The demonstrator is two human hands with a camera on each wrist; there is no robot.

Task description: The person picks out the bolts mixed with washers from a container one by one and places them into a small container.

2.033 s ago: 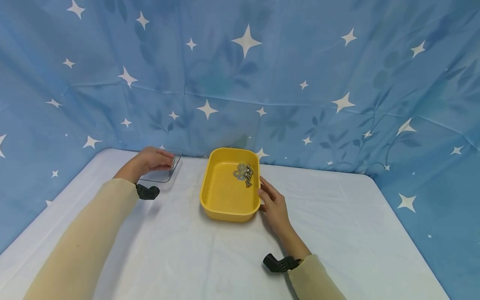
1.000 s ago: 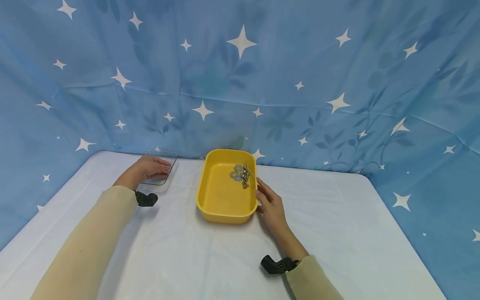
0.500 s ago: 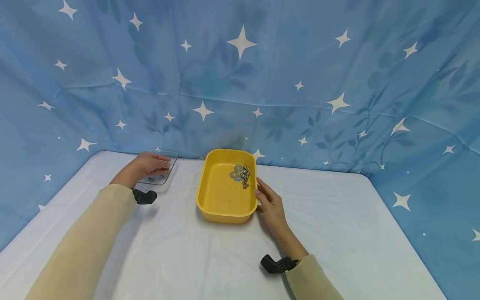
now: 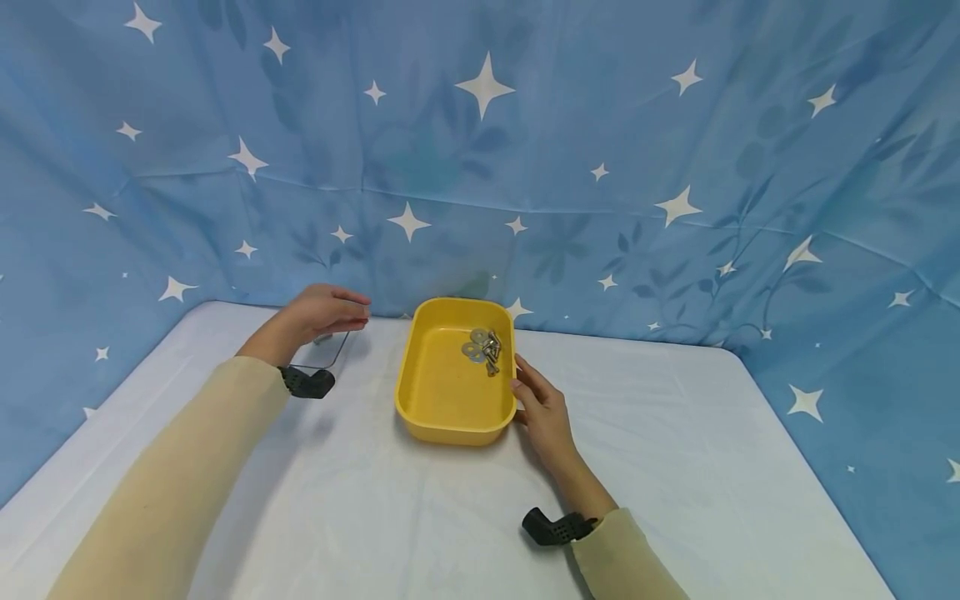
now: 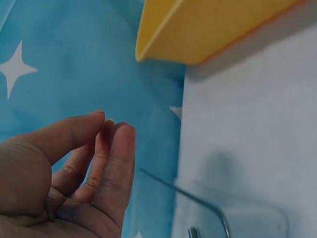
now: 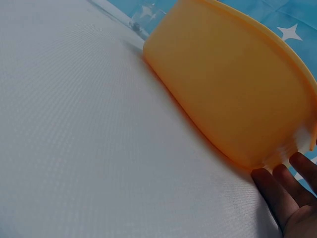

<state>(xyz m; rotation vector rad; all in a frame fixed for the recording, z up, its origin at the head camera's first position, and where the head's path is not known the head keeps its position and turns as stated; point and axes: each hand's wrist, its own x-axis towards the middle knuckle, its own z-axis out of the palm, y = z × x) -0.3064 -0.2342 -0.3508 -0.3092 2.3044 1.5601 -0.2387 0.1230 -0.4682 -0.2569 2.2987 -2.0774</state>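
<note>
White table [image 4: 675, 467], yellow tray [image 4: 442, 392], metal washers [image 4: 476, 347]

Table [image 4: 675, 467] with tray [image 4: 438, 417], clear dish [image 4: 324, 357]

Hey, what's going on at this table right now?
A person sits at a white table with a yellow tray holding a few washers and bolts. The right hand rests against the tray's right side. The left hand hovers open and empty above a clear dish to the tray's left; something small and metal lies in the dish.
</note>
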